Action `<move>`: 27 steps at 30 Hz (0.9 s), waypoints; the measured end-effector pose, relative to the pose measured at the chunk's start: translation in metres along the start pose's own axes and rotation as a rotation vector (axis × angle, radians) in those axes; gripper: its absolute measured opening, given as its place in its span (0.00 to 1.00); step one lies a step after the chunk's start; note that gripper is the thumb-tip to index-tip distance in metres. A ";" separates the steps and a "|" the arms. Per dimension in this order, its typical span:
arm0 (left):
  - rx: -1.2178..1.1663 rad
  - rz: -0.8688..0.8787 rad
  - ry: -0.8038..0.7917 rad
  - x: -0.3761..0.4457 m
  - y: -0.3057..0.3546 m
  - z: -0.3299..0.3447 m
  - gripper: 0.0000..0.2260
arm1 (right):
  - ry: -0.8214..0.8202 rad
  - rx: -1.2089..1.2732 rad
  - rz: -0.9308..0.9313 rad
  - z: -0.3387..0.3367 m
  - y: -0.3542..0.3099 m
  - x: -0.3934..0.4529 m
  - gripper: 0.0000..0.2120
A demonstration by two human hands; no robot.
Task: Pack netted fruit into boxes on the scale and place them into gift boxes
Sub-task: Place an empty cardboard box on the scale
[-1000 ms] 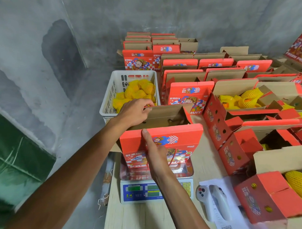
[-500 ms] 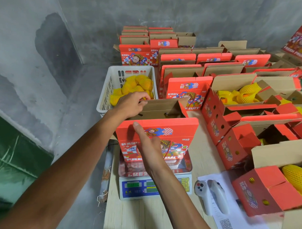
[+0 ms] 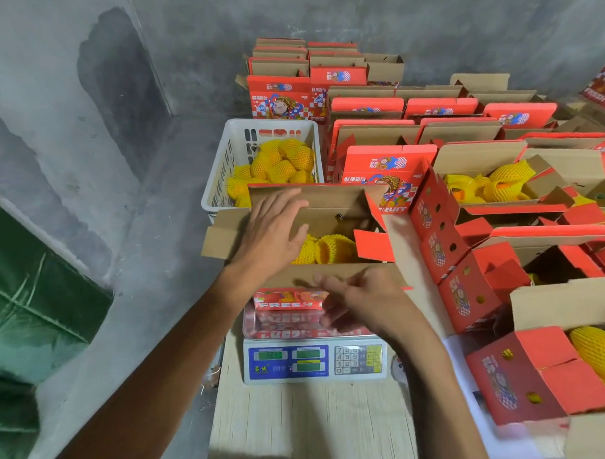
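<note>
Nearest me I see the pale wooden bench (image 3: 311, 424), and on it the scale (image 3: 314, 361) with its blue panel and keypad facing me. An open red gift box (image 3: 286, 298) sits on the scale's steel pan, its flaps standing up. My right hand (image 3: 369, 304) hangs over the near flap of that box; its fingers (image 3: 325, 287) are blurred, loosely curled and a little spread, and I cannot tell whether they touch the cardboard. My left hand (image 3: 272, 235) lies farther in, over the box's left side, with fingers (image 3: 286, 202) straight and slightly fanned against the far flap, gripping nothing. Inside the box, just right of that hand, I see netted fruit (image 3: 329, 249) in yellow foam mesh. To my right on the bench stand more red boxes; the closest one (image 3: 539, 375) holds a large yellow netted piece. Beyond the scale sits a white basket (image 3: 223, 173) holding more netted fruit. Right of it, another open box (image 3: 477, 158) shows yellow netted fruit too. Farthest off, rows of red gift boxes (image 3: 282, 92) reach the grey wall (image 3: 424, 26).
</note>
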State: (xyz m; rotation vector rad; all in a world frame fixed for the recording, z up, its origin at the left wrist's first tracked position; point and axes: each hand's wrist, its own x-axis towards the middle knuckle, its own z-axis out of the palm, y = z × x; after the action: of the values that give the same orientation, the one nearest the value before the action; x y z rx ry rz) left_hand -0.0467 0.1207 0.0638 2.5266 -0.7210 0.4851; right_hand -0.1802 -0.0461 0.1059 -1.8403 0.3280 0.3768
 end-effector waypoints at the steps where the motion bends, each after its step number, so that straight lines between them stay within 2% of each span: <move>1: -0.008 -0.010 -0.009 -0.008 0.001 0.005 0.16 | 0.033 0.050 -0.052 -0.004 -0.003 0.000 0.20; 3: -0.016 -0.054 -0.075 -0.024 0.003 0.016 0.15 | 0.192 -0.041 -0.225 -0.007 -0.007 0.006 0.17; 6: 0.021 -0.115 -0.131 -0.044 0.004 0.029 0.13 | 0.409 -0.336 -0.426 0.003 -0.008 0.019 0.10; 8: 0.074 -0.098 -0.122 -0.049 0.005 0.032 0.10 | 0.370 -0.492 -0.435 0.017 -0.002 0.032 0.14; 11: 0.151 -0.151 -0.136 -0.046 0.007 0.032 0.10 | 0.271 -0.718 -0.347 0.032 0.009 0.052 0.19; 14: 0.173 -0.205 -0.109 -0.042 0.001 0.030 0.12 | 0.287 -0.940 -0.243 0.031 0.016 0.072 0.26; 16: 0.152 -0.215 -0.118 -0.043 -0.009 0.029 0.12 | 0.365 -0.961 -0.175 0.020 0.016 0.079 0.29; 19: 0.104 -0.246 -0.132 -0.043 -0.024 0.027 0.15 | 0.525 -1.001 -0.184 -0.011 0.016 0.087 0.32; 24: -0.013 -0.379 -0.156 -0.045 -0.031 0.027 0.27 | 0.441 -0.985 -0.135 -0.063 0.024 0.100 0.29; 27: -0.168 -0.498 -0.122 -0.044 -0.031 0.026 0.32 | 0.380 -0.783 -0.142 -0.072 0.037 0.103 0.23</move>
State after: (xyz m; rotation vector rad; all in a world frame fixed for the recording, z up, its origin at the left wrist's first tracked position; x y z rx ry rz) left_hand -0.0589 0.1480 0.0124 2.4667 -0.1453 0.0937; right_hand -0.0951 -0.1291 0.0512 -2.6966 0.3287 0.0403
